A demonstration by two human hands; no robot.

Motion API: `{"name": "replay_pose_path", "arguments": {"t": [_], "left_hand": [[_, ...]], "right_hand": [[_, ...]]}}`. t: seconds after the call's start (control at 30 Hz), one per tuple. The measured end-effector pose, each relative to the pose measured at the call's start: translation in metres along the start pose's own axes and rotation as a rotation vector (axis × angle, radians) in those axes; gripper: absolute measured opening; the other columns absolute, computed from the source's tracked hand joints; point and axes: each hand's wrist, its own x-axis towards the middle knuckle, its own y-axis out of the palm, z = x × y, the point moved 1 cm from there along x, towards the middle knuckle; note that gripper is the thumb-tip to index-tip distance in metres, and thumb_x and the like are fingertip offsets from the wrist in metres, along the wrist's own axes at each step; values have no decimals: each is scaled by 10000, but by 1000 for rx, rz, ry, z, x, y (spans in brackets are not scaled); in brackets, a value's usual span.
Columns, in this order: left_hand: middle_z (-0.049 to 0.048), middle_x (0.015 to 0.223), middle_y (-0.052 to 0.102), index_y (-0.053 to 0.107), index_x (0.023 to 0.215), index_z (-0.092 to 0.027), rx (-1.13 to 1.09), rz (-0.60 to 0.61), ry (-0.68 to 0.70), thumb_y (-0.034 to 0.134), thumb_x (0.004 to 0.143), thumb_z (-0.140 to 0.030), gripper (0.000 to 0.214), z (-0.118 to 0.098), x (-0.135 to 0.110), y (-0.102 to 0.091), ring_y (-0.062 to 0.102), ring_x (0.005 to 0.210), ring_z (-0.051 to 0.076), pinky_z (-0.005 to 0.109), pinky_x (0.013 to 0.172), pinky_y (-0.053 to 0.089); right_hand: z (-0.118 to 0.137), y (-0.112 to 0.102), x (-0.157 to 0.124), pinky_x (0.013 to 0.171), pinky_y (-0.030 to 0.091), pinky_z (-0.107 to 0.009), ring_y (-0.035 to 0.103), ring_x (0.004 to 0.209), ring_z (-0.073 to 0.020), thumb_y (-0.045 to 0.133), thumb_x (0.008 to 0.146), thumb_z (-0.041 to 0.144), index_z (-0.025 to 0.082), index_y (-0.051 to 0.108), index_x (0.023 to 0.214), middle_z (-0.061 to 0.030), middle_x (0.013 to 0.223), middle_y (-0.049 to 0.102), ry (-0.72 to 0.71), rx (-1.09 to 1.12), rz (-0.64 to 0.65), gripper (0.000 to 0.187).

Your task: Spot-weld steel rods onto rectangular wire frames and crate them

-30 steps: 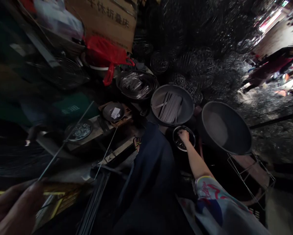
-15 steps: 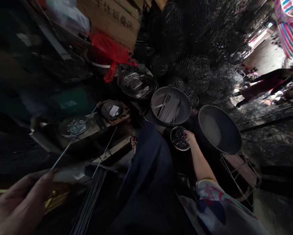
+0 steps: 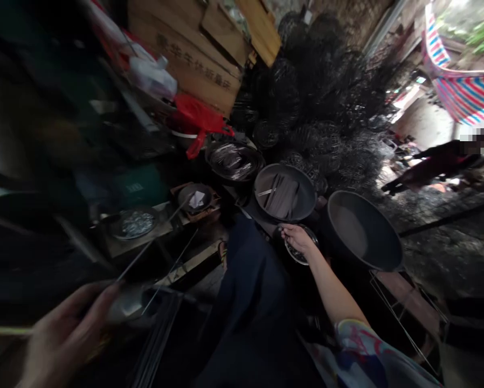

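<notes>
At the lower left, my left hand (image 3: 74,323) is closed, pinching a thin metal rod (image 3: 139,258) that slants up and to the right. Motion blurs this hand somewhat. My right hand (image 3: 296,237) is over a small bowl (image 3: 304,261) of small dark metal pieces, partly covering it. Its thumb and fingers are pressed together at the bowl's left side, and what they hold is too small to make out. Just behind this hand stands a wide pan (image 3: 306,188) with a stack of flat dark strips (image 3: 282,199).
A large dark pan (image 3: 365,231) stands to the right. A pan of bundled metal strips (image 3: 234,161), a small dish with white paper (image 3: 196,199) and a dish of shiny bits (image 3: 135,223) are to the left. Wire coils (image 3: 282,86) pile up behind. A person (image 3: 423,164) is at far right.
My right hand has lifted out of the bowl's contents and moved left. My left hand, still with the rod, has shifted right and the rod reaches further up. The whole view has tilted.
</notes>
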Motion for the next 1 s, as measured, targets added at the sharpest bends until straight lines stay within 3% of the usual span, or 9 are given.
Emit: {"name": "replay_pose_path", "arguments": {"t": [0.13,0.2,0.4,0.53,0.63,0.7,0.8,0.87,1.0], "left_hand": [[-78,680,625,659,887,-229,-61,8,120,574,839,-444,236,-15,-1,5,540,623,120,207,589,424],[-38,676,619,659,892,-180,-73,-9,148,554,855,-442,285,-14,-1,2,524,614,124,210,582,412],[-7,646,584,637,872,-150,-57,-115,161,491,910,-398,291,-7,-16,-21,510,589,122,210,569,393],[-8,633,571,614,867,-160,29,-157,153,439,937,-378,289,0,-17,-35,508,568,118,207,567,388],[22,672,611,603,865,-174,290,-80,97,384,953,-328,282,5,5,-34,567,613,145,227,598,400],[63,733,653,614,863,-179,449,-24,45,401,936,-295,253,8,25,-29,619,680,185,254,619,408],[100,783,684,632,865,-185,518,12,20,454,900,-269,200,13,45,-21,656,744,234,277,628,412],[93,785,690,631,885,-195,531,24,27,450,903,-262,194,17,44,-18,664,754,237,277,634,412],[59,750,676,600,913,-202,498,-11,52,381,954,-291,240,26,15,-24,657,720,200,259,634,406]], "right_hand": [[13,59,-34,622,553,-245,676,749,-146,763,757,364,191,683,1013,-95,1054,705,52,1,333,318],[12,79,-50,620,550,-241,678,771,-154,751,765,414,200,691,973,-91,1058,699,32,-102,433,305],[18,133,-52,422,488,-222,567,541,-128,698,757,525,222,701,930,-30,719,619,-226,-347,334,349],[30,217,-43,476,520,-249,606,557,-146,677,769,476,198,718,1000,-24,667,628,-318,-338,490,364],[22,285,-42,562,545,-278,682,642,-184,672,757,441,164,712,982,-51,736,699,-274,-285,657,359],[10,314,-42,550,531,-269,698,662,-198,654,761,425,166,711,905,-57,766,718,-275,-321,679,301],[-6,330,-39,521,504,-259,675,605,-189,632,781,395,201,704,755,-33,667,702,-381,-511,601,208],[-11,330,-35,540,513,-272,667,595,-191,645,769,385,217,696,710,-24,623,688,-401,-562,553,185],[-9,337,-33,576,545,-279,703,685,-204,719,692,426,180,699,831,-63,762,732,-165,-250,591,284]]}}
